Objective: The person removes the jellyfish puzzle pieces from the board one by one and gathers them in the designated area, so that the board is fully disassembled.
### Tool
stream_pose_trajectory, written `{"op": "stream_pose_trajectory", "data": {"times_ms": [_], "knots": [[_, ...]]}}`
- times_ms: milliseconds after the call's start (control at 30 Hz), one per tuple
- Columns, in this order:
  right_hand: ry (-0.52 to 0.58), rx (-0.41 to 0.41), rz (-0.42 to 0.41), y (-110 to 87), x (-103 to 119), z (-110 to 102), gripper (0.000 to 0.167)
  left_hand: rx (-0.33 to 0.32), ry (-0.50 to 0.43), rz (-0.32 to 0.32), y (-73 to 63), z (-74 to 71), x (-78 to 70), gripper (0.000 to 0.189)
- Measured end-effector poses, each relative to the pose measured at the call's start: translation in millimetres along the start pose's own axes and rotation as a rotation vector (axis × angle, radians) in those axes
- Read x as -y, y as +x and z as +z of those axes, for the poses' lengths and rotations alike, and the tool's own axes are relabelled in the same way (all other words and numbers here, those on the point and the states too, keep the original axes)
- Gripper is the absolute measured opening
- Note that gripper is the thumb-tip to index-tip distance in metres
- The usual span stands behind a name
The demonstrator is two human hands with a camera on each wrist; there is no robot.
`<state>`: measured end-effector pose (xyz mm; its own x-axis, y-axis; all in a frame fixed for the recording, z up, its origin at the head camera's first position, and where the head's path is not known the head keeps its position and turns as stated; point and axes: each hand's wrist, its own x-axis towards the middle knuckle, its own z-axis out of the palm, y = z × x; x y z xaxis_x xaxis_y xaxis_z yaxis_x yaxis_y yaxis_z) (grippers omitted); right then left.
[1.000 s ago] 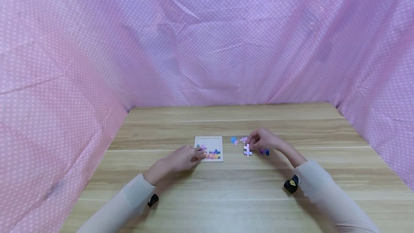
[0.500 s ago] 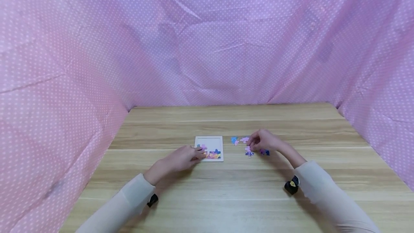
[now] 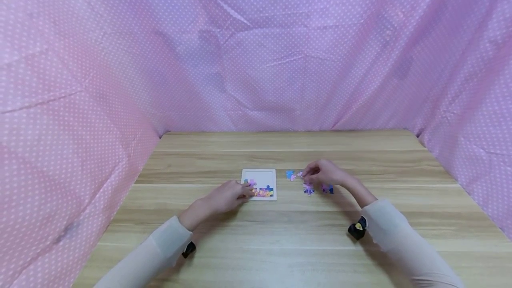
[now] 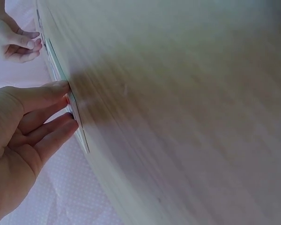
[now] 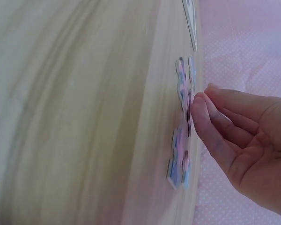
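A square white puzzle tray (image 3: 259, 178) lies on the table, with joined colourful pieces (image 3: 264, 191) along its near side. My left hand (image 3: 230, 195) rests at the tray's left side, fingertips over its lower left pieces. In the left wrist view, the thumb and fingers of the left hand (image 4: 33, 126) touch the tray's edge. My right hand (image 3: 326, 174) is over the loose jigsaw pieces to the right. In the right wrist view, thumb and index of the right hand (image 5: 239, 126) come together right at the pieces (image 5: 181, 84); I cannot tell whether they pinch one.
Loose pieces lie right of the tray: a blue and pink one (image 3: 290, 175), a purple one (image 3: 309, 189) below the right hand, and a dark blue and purple one (image 3: 327, 189). The wooden table (image 3: 256, 243) ends at a pink dotted cloth (image 3: 256, 79) behind.
The right hand has moved slightly left, from the tilted piece toward the pink piece behind it. The tilted piece now lies flat. The left hand has stayed on the tray.
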<state>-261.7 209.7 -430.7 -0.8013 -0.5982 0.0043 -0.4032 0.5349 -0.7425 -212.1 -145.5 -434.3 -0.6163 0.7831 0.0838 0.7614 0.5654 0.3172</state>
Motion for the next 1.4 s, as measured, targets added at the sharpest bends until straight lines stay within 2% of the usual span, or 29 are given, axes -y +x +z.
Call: {"op": "stream_pose_trajectory", "data": {"times_ms": [267,400,633,967,1267,1400], "knots": [[0.008,0.019,0.052,9.9,13.5,4.2,0.014,-0.014,0.004,0.009,0.5,0.1,2.2,0.022],[-0.013,0.022,0.052,18.8,18.1,9.2,0.014,-0.016,0.002,0.005,0.7,-1.5,1.1,0.020],[0.054,0.026,0.046,34.4,28.2,19.9,0.014,-0.003,-0.024,-0.018,1.4,-3.5,0.2,0.020],[0.121,0.041,0.042,50.9,40.7,38.4,0.013,-0.011,-0.012,-0.005,-1.1,-2.7,-1.9,0.019],[0.057,0.024,-0.018,63.8,47.0,53.1,0.011,-0.006,-0.004,0.018,-1.9,-2.2,-1.7,0.018],[0.028,0.004,-0.009,69.1,51.0,59.7,0.011,-0.007,-0.023,0.019,-1.9,-0.7,-1.3,0.018]]}}
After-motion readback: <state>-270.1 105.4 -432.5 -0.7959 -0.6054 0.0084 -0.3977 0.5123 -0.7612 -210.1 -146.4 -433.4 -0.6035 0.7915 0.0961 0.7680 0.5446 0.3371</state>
